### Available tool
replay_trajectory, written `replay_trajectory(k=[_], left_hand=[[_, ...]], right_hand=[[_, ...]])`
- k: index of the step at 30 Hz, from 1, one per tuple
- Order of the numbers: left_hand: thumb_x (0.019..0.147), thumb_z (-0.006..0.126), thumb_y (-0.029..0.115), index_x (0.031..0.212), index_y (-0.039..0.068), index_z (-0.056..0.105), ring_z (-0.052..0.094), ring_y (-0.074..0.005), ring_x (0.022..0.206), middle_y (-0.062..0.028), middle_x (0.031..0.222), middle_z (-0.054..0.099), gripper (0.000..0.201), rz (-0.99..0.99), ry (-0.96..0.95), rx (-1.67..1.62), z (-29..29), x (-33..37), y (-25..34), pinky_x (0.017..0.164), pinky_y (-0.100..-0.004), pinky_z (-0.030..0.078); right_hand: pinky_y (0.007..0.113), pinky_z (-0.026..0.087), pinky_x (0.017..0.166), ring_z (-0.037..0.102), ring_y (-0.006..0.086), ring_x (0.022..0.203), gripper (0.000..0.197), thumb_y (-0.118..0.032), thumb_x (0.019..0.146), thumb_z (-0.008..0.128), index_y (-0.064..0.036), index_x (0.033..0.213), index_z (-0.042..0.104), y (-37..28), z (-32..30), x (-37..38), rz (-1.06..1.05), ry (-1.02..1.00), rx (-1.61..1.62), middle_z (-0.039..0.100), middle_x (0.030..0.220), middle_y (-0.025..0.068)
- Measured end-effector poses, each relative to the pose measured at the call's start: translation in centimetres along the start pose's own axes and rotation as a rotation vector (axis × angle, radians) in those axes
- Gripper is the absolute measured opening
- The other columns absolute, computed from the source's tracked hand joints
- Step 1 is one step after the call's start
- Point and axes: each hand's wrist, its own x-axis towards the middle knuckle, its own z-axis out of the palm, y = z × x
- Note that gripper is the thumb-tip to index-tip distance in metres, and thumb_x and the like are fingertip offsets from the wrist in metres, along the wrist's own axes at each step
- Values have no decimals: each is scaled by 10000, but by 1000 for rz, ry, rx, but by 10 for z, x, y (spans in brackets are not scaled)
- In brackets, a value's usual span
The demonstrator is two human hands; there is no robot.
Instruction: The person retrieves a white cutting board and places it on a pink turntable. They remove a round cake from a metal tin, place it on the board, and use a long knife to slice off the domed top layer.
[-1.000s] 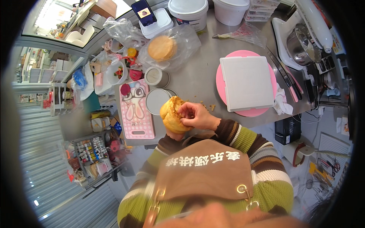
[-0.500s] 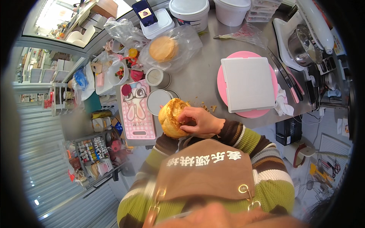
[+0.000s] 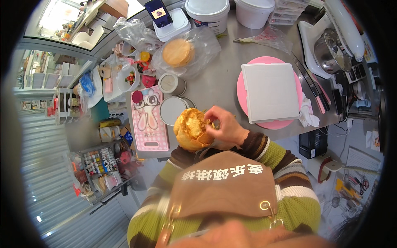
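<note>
A golden-brown round sponge cake with a torn, hollowed yellow top is held near the table's front edge. My left arm's striped sleeve runs up behind it; my left hand is hidden by the cake, which it appears to support from below. My right hand is closed in a pinch at the cake's right rim, with a small cake piece at its fingertips. Just left of the cake lies a flat round tin, and a grey cylindrical tin stands farther back.
A pink cutting board lies at left. On the right, a white square board rests on a pink turntable, beside long knives. Farther back are a bagged cake layer, white tubs, a propped phone and a mixer bowl.
My right hand has drawn back from inside the cake's top to its right rim, a little to the right. More of the torn yellow surface now shows.
</note>
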Motion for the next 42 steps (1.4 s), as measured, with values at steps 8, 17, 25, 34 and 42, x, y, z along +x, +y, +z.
replay_trajectory(k=[8,17,25,34,42], left_hand=[[937,385,817,1462,121,475,515,-350,1310,-155,1458,503,876,-306,-273,-725,17,-2,17,1104,-539,427],[914,367,856,1485,98,441,482,-321,1359,-160,1491,472,952,-279,-158,-355,28,-4,20,1157,-493,387],[945,349,827,1455,90,486,550,-326,1286,-158,1432,541,906,-316,-191,-522,18,-5,15,1094,-487,455],[948,347,822,1425,90,511,589,-324,1242,-135,1385,587,889,-340,-277,-525,29,-7,17,1060,-486,482],[964,358,790,1441,73,496,556,-329,1296,-153,1436,550,872,-330,-253,-596,18,0,10,1093,-488,460]], right_hand=[[349,549,831,638,229,918,461,-293,858,813,-39,1199,638,13,10,4,-31,-47,-150,600,1065,106],[305,562,815,657,154,894,452,-259,836,830,-5,1157,639,26,20,6,348,-93,54,644,1011,77],[311,572,757,676,156,799,378,-225,811,829,7,1058,662,36,28,3,333,29,39,681,983,105],[279,557,741,649,109,784,265,-125,831,770,1,1035,659,49,32,2,442,17,300,685,887,33],[263,533,742,594,96,766,277,-122,841,762,-6,1063,643,55,31,2,367,-58,231,637,892,15]])
